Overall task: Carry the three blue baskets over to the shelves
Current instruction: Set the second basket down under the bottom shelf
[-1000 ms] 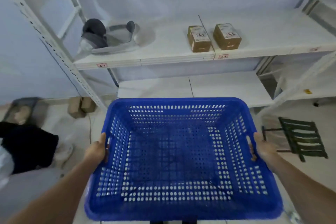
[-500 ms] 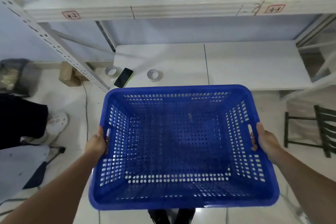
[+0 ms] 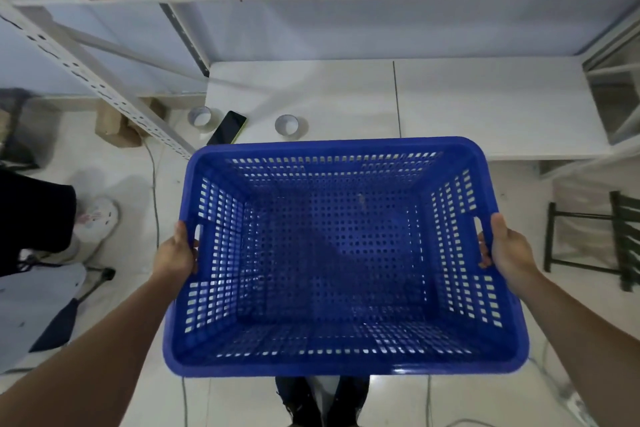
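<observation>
Fingers point(image 3: 484, 246) of both hands clamp the side handles of the empty blue perforated plastic basket point(image 3: 339, 253), held level between them above the floor. Just beyond its far rim lies the low white shelf point(image 3: 485, 104), dead ahead.

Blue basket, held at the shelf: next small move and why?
Probably ease the empty blue perforated plastic basket forward and lower it onto the bare right part of the white lower shelf board. Left hand and right hand grip its side handles; a black phone and a tape roll occupy the left part.
</observation>
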A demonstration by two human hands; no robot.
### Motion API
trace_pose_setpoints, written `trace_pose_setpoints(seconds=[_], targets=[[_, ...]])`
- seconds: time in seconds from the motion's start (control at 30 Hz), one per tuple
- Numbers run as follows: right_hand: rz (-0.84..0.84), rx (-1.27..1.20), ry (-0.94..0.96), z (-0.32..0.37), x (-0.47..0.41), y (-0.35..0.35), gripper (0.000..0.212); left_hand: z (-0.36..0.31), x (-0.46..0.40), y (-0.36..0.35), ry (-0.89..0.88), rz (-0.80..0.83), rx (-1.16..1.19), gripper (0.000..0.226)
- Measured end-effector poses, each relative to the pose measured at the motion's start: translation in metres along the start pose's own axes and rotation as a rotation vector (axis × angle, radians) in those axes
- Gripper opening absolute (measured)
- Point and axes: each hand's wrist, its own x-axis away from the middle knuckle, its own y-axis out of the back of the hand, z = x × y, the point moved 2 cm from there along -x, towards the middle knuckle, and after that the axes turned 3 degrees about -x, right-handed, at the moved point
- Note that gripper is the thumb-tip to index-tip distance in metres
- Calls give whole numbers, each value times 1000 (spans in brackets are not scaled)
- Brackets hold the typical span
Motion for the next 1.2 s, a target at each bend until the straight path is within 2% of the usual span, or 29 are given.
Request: trace_pose_setpoints(seconds=[0.33,0.6,0.73,0.77,0.93,1.2], targets=[[-52,-32,40,27,-36,-12,70,-21,-43,-14,-74,-59,-24,92],[-33,-37,-27,24,-26,-17,71,-24,-41,-6,-127,-89,-115,86],[13,-30,-18,27,-22,-20,69,0,-44,0,-181,-60,-155,117],[15,-24,-9,29,-22,-22,69,5,-46,1,-172,-64,-152,118],[-13,14,6,35,-16,-24,67,-4,-24,4,-82,-74,-24,91],[-17,12,-3,27,-17,-24,68,-2,-31,1,-77,-89,-34,85]])
